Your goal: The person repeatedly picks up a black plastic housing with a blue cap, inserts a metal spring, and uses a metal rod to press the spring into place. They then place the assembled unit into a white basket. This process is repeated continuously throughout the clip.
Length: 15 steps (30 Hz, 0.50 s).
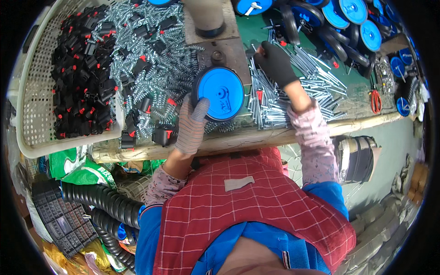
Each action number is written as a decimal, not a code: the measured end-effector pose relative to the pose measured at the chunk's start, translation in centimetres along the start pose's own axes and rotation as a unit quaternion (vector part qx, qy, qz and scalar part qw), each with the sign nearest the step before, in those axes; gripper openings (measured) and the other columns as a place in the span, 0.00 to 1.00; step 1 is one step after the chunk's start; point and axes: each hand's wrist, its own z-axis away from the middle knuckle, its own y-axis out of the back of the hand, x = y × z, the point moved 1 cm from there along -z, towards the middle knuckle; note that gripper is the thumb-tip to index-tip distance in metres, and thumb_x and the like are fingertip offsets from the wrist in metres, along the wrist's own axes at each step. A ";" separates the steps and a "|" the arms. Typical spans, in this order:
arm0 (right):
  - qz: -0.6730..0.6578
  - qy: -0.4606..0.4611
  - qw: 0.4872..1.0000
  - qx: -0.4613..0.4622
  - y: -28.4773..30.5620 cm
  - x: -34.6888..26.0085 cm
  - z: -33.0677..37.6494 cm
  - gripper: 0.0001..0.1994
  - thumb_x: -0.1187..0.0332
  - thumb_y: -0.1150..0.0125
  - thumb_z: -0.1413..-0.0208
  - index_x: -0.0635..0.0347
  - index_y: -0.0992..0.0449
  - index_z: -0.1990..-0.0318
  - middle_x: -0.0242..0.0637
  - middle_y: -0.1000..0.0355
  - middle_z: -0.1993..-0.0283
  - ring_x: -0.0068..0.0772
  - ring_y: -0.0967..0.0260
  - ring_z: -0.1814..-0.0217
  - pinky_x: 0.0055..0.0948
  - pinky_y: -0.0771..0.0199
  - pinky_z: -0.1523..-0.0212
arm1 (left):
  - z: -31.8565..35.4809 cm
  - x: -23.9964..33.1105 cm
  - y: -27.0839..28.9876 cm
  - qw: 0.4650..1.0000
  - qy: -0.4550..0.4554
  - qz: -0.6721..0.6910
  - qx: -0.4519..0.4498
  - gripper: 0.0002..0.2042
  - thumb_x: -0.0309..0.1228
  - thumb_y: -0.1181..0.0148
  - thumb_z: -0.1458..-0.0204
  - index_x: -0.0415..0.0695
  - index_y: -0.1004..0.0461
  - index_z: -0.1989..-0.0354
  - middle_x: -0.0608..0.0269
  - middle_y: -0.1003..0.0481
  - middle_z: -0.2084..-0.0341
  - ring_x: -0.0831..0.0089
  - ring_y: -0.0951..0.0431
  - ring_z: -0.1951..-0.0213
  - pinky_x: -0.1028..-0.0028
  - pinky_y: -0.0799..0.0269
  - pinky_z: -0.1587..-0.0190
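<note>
My left hand (192,126), in a grey striped glove, grips a blue wheel (224,91) with a black tyre by its lower left edge, thumb on the blue face. The wheel is held just in front of a metal block (220,52) with a round stud. My right hand (276,63), in a black glove, is over a pile of long metal pins (270,107). Its fingers are curled together, and whatever they hold is hidden. Left of the wheel lies a heap of metal springs (156,68) with black plastic parts among them.
A white perforated basket (34,110) of black parts with red tabs stands at the left. A grey cylinder (206,18) rises above the block. More blue wheels (350,11) crowd the far right, near red-handled scissors (376,101). The bench's wooden edge (256,135) runs before me.
</note>
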 end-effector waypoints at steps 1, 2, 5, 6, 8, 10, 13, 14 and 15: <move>-0.093 -0.013 0.996 0.011 0.8 -1.5 0.7 0.10 0.60 0.37 0.43 0.56 0.25 0.64 0.44 0.23 0.68 0.48 0.23 0.66 0.41 0.26 0.67 | 0.2 0.1 0.1 1.000 0.000 -0.012 0.001 0.20 0.39 0.37 0.42 0.40 0.31 0.47 0.61 0.28 0.53 0.76 0.27 0.53 0.74 0.27 0.51; -0.125 0.032 0.992 -0.008 1.9 -3.6 1.9 0.08 0.62 0.37 0.43 0.55 0.24 0.63 0.42 0.23 0.67 0.47 0.23 0.65 0.40 0.25 0.67 | 0.0 0.1 0.0 1.000 0.014 0.022 -0.004 0.21 0.40 0.37 0.42 0.40 0.32 0.46 0.62 0.28 0.53 0.76 0.27 0.53 0.73 0.28 0.50; -0.046 0.220 0.974 -0.023 3.5 -9.0 4.6 0.06 0.63 0.34 0.47 0.50 0.21 0.63 0.35 0.24 0.66 0.42 0.24 0.63 0.38 0.24 0.68 | 0.1 0.4 -0.2 0.999 0.001 0.042 0.003 0.21 0.40 0.37 0.41 0.40 0.32 0.47 0.63 0.27 0.54 0.77 0.28 0.53 0.74 0.29 0.50; 0.008 0.271 0.961 -0.053 3.5 -9.6 4.9 0.07 0.63 0.32 0.50 0.48 0.20 0.64 0.31 0.24 0.66 0.38 0.25 0.62 0.36 0.24 0.68 | 0.0 0.3 0.1 1.000 0.001 0.025 0.000 0.20 0.38 0.36 0.41 0.40 0.32 0.47 0.64 0.27 0.55 0.77 0.29 0.54 0.75 0.30 0.50; 0.145 0.316 0.937 -0.043 3.6 -11.2 5.6 0.10 0.63 0.32 0.57 0.45 0.19 0.64 0.25 0.26 0.61 0.34 0.28 0.58 0.34 0.26 0.63 | 0.2 0.4 0.3 0.999 -0.034 -0.021 -0.008 0.20 0.38 0.36 0.42 0.40 0.32 0.47 0.64 0.27 0.55 0.77 0.29 0.54 0.75 0.31 0.50; 0.173 0.370 0.912 -0.028 3.4 -12.6 5.8 0.11 0.65 0.34 0.57 0.45 0.19 0.63 0.25 0.26 0.58 0.34 0.29 0.56 0.34 0.27 0.60 | 0.7 0.2 0.7 0.999 -0.038 -0.024 -0.001 0.20 0.37 0.35 0.42 0.40 0.32 0.47 0.63 0.26 0.56 0.76 0.29 0.55 0.75 0.30 0.50; 0.113 0.431 0.895 -0.006 3.2 -15.2 5.4 0.14 0.67 0.36 0.57 0.48 0.19 0.59 0.28 0.27 0.56 0.35 0.30 0.55 0.34 0.28 0.58 | 1.1 0.9 0.8 0.999 -0.044 -0.012 -0.025 0.21 0.38 0.35 0.42 0.40 0.32 0.46 0.62 0.25 0.57 0.76 0.28 0.56 0.74 0.30 0.50; 0.074 0.429 0.900 -0.008 3.3 -16.3 5.1 0.14 0.68 0.36 0.57 0.50 0.19 0.58 0.30 0.26 0.56 0.36 0.30 0.54 0.34 0.28 0.57 | 1.6 0.7 1.3 0.999 -0.009 -0.009 -0.033 0.23 0.41 0.36 0.41 0.39 0.32 0.45 0.61 0.25 0.57 0.76 0.27 0.56 0.74 0.30 0.49; 0.038 0.423 0.905 -0.009 3.3 -17.1 5.1 0.15 0.69 0.37 0.56 0.51 0.20 0.58 0.32 0.26 0.56 0.37 0.29 0.54 0.34 0.28 0.57 | 2.1 0.9 1.6 0.998 0.050 -0.007 -0.042 0.24 0.40 0.37 0.41 0.39 0.33 0.42 0.61 0.25 0.54 0.75 0.27 0.53 0.73 0.30 0.47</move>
